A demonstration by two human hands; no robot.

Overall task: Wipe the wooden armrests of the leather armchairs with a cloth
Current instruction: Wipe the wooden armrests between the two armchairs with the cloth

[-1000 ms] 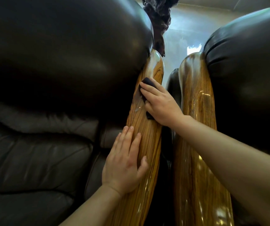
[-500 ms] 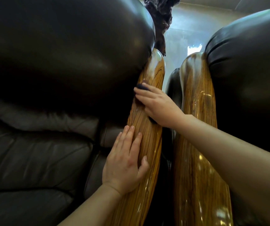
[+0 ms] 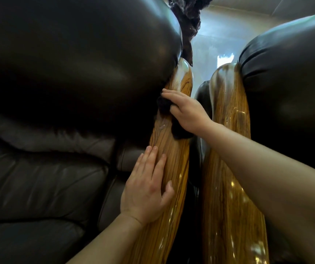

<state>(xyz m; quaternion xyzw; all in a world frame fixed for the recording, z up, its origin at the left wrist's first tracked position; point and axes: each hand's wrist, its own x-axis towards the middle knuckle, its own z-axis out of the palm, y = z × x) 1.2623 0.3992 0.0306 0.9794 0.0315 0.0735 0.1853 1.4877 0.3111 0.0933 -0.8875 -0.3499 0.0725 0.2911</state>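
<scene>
The right hand reaches forward and presses a dark cloth against the upper part of the left wooden armrest, its fingers curled over the cloth so that it is gripped between palm and wood; dark folds of the cloth stick out past the fingertips toward the leather and hang below the heel of the hand. Just beyond those fingertips bulges the rounded black leather back of the left armchair, touching the armrest's far edge. Nearer the person than the right hand, and well apart from it, the left hand lies flat and open on the same armrest, fingers straight and together, thumb spread onto the glossy grain, holding nothing. To the outer side of the left hand sit the padded seat cushions of that chair. Under the right forearm, just beside the wiped armrest with a narrow dark gap between, runs a second wooden armrest, which belongs to the right armchair. A dark ragged shape hangs above the gap beyond both hands; what it is cannot be told.
</scene>
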